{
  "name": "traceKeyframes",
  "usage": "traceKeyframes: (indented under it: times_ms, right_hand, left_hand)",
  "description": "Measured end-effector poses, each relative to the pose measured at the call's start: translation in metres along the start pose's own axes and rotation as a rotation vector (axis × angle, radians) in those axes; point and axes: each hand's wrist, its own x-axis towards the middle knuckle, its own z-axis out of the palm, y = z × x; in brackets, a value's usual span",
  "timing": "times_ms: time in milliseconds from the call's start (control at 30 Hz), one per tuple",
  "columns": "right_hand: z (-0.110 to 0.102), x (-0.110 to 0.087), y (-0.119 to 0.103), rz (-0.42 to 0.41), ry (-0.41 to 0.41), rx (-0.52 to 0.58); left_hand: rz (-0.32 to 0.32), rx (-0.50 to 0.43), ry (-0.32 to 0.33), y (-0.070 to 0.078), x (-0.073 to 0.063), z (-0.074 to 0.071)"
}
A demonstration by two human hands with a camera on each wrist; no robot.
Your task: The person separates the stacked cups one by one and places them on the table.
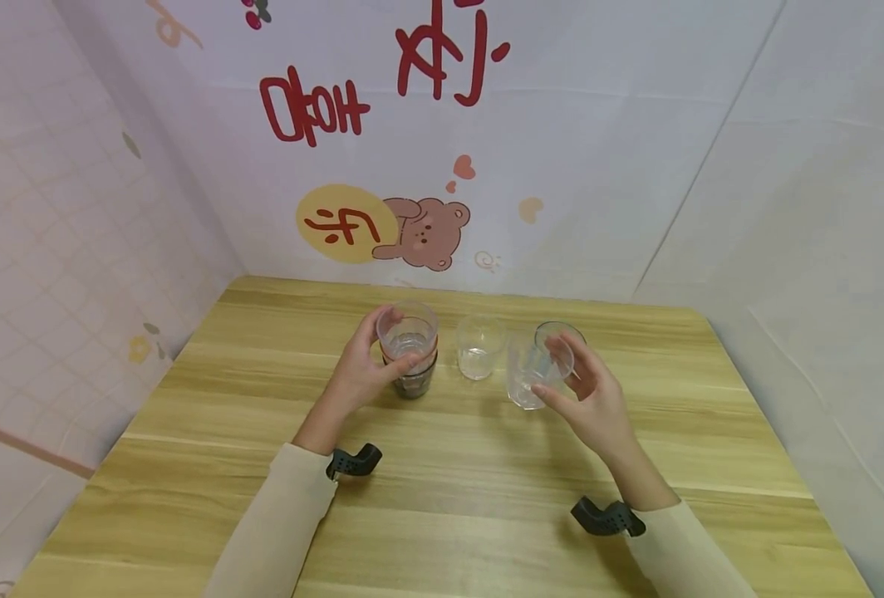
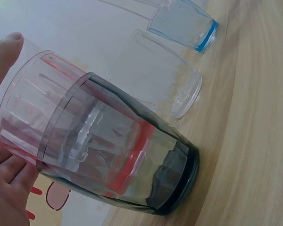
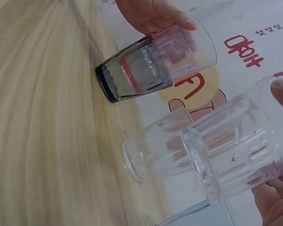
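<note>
Stacked cups (image 1: 416, 342), are those what you have on your left?

Yes, I grip them near the top with my left hand (image 1: 367, 367), thumb and fingers round the clear inner cup (image 1: 400, 320). It sits in a pink cup (image 2: 23, 122), which sits in a smoky grey cup (image 2: 162, 200) at the bottom. The stack is at the left of the row, upright or nearly so; whether its base touches the worktop (image 1: 449, 515), I cannot tell.

And the other hand?

My right hand (image 1: 599, 407) is clamped on a clear tumbler (image 3: 236, 141), thumb on one side and fingers on the other. I hold it tilted, its base towards the stack and its rim towards my palm.

So your two hands are apart?

Yes, with a clear middle cup (image 1: 478, 359) standing upright on the worktop between them.

Anything else nearby?

A blue-based cup (image 2: 186, 23) stands behind my tumbler, partly hidden by it in my head view. Beyond the worktop, a pink bear (image 1: 430, 232) is printed on the wall (image 1: 599, 124).
</note>
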Motion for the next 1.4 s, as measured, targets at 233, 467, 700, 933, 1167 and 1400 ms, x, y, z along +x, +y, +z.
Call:
traceKeyframes:
  times_ms: [233,467,700,933,1167,1400]
  right_hand:
    - [-0.003,-0.009,0.004,0.010,0.002,0.009]
    - [-0.009,-0.018,0.011,0.018,0.002,0.005]
    - [-0.013,-0.025,0.017,0.040,0.006,0.020]
    - [-0.016,-0.029,0.021,0.034,-0.005,0.049]
    - [-0.023,-0.034,0.024,0.063,-0.041,0.013]
    - [-0.027,-0.041,0.028,0.080,-0.050,-0.006]
  left_hand:
    - [0.001,0.003,-0.004,0.001,0.000,0.000]
    - [-0.011,0.003,0.000,0.001,-0.001,0.000]
    - [-0.017,0.006,0.000,0.001,-0.001,0.001]
    - [-0.023,0.008,-0.002,0.002,0.000,0.000]
    - [-0.013,0.010,-0.003,0.002,-0.001,0.000]
    - [-0.009,0.006,-0.005,0.002,-0.001,0.000]
